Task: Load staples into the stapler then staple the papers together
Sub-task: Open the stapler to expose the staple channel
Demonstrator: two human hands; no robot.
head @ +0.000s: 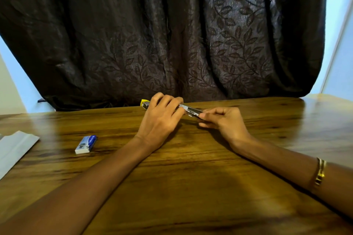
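Hands meet at frame centre: our left hand (pixel 161 118) curls over the stapler (pixel 189 111), gripping it, while our right hand (pixel 223 121) pinches its metal end. Staple box (pixel 86 144) lies on the surface (pixel 191 168) at left, near papers (pixel 13 150) at the left edge.

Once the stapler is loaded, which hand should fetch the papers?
Probably the left. The papers lie at the table's left edge, on the left hand's side. The right hand pinches the stapler at its metal end and would have to cross over.
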